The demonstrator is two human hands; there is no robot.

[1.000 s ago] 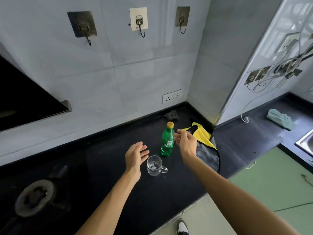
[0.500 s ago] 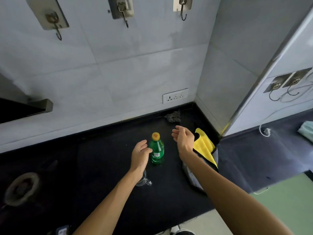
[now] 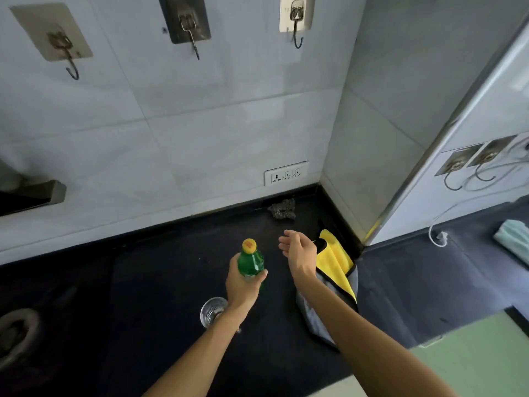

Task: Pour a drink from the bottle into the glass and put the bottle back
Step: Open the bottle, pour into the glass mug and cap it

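The left hand (image 3: 243, 285) is wrapped around the body of the green plastic bottle with the yellow screw cap (image 3: 251, 260), fingers clamped on it, the bottle upright above the black stone counter (image 3: 160, 282). Just below that grip, partly behind the wrist, stands the clear glass mug (image 3: 212, 310) — empty, as far as I can see. The right hand (image 3: 297, 250) hovers open beside the cap, touching nothing. This looks like step 1: bottle taken, cap on. Next the open hand must unscrew it — before any tilt toward the mug.
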